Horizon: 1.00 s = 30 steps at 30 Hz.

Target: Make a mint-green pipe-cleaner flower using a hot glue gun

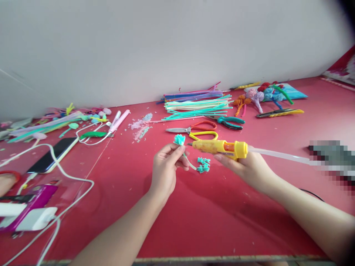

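Note:
My left hand [166, 168] pinches a small teal flower [179, 139] just below its head, and the flower's pale stem slants down to the right. Wrapped round a yellow glue gun [213, 146] is my right hand [249, 168]. The gun's dark nozzle points left, close beside the flower; whether it touches cannot be told. A clear glue stick [280, 154] extends from the gun's rear. Curled teal pieces [203, 164] lie on the red table [199, 229] between the hands, near the stem's lower end.
Beyond the hands lie scissors [177, 130], pliers [231, 122] and bundled pipe cleaners [196, 107]. Fuzzy flowers [256, 96] and a cutter [280, 113] are at back right. Left are a phone [54, 155], white cables [90, 184], a pink tool [119, 121] and a purple object [41, 197].

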Tool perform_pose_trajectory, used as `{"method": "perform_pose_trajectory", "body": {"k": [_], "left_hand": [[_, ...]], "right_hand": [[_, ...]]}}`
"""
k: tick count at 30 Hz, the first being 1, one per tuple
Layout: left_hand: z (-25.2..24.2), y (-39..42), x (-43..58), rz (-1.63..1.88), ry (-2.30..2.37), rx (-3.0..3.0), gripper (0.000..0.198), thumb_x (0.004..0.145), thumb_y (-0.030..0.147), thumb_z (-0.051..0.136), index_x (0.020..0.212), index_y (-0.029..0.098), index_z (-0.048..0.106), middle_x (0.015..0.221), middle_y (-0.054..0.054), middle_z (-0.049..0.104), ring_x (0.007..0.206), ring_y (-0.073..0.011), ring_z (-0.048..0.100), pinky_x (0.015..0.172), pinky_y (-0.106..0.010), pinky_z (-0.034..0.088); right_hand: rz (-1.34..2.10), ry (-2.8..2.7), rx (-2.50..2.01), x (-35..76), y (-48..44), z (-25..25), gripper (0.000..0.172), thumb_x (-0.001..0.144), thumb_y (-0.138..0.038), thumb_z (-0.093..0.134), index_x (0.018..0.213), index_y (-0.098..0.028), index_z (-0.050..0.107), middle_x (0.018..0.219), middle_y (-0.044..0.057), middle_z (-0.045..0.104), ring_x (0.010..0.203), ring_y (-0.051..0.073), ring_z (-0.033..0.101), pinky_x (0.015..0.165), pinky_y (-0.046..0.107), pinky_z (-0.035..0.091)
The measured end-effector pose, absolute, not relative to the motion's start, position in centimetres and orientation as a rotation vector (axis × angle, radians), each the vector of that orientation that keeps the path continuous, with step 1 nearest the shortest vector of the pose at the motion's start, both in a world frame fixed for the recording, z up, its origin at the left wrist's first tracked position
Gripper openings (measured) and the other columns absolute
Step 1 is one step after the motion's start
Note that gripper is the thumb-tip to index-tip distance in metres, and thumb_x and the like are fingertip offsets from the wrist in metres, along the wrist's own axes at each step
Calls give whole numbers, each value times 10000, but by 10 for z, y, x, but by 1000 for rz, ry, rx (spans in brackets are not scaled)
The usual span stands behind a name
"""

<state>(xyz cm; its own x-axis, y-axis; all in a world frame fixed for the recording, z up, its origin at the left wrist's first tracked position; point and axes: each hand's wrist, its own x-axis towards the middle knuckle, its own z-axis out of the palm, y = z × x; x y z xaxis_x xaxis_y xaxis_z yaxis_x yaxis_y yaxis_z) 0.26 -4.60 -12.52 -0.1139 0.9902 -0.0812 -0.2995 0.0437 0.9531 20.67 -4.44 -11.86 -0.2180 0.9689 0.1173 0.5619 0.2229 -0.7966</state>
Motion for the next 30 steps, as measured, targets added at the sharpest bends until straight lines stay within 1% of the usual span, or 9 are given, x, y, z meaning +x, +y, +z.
{"method": "perform_pose_trajectory", "body": {"k": [4,9,11,15,17,19,22,25,30], "left_hand": [[-126,-45,2,1339,1085,830,117,735,231,693,707,129,644,622,10,633,431,-37,516,389,-137,388],[-126,-44,2,1303,1073,826,105,746,227,677,727,124,663,624,7,633,425,-31,497,387,-138,375],[-126,-44,1,1290,1067,838,107,747,226,675,722,123,661,623,6,633,419,-31,492,383,-141,370],[-127,-44,2,1256,1045,843,104,754,225,672,730,124,664,614,5,632,412,-31,490,377,-138,366],[-128,-45,2,1248,1031,845,103,761,224,668,739,124,667,612,5,632,411,-30,490,376,-134,368],[-129,-45,2,1240,1021,856,104,769,222,663,745,121,667,618,2,634,411,-28,490,375,-130,372],[-130,-46,4,1212,1014,869,107,782,216,650,744,117,662,626,-1,634,414,-28,491,370,-126,373],[-129,-47,6,1180,1012,871,111,789,210,642,738,112,655,621,-1,627,414,-27,489,366,-120,373],[-129,-46,6,1168,1008,884,120,800,218,636,743,113,649,627,1,622,415,-24,484,368,-118,374]], "right_hand": [[1110,-1591,-1482,208,-36,-113,384,802,-543,518,639,-195,521,536,4,537,479,130,496,458,245,366],[1285,-1635,-1731,214,-18,-122,225,697,-318,614,578,-199,465,494,3,530,453,129,491,452,248,347],[1063,-1825,-1821,217,-12,-129,231,698,-366,618,603,-202,487,526,3,536,464,135,483,446,252,314],[418,-2158,-1891,221,-9,-139,427,762,-583,534,567,-209,466,528,6,512,471,141,448,456,262,243],[151,-2161,-1860,221,-10,-139,455,788,-612,502,588,-204,501,589,22,552,514,154,479,470,265,248],[-27,-2114,-1714,218,-14,-138,361,824,-529,523,693,-196,567,705,37,597,584,160,519,499,266,294],[-14,-2260,-1306,211,-20,-138,142,870,-285,517,826,-183,605,818,51,611,732,165,553,617,259,395],[23,-2503,-1022,204,-25,-140,142,872,-180,488,823,-173,621,824,67,607,830,196,522,706,283,424],[-34,-2592,-913,198,-26,-146,138,859,-169,512,798,-160,635,819,75,588,807,204,470,756,336,417]]}}
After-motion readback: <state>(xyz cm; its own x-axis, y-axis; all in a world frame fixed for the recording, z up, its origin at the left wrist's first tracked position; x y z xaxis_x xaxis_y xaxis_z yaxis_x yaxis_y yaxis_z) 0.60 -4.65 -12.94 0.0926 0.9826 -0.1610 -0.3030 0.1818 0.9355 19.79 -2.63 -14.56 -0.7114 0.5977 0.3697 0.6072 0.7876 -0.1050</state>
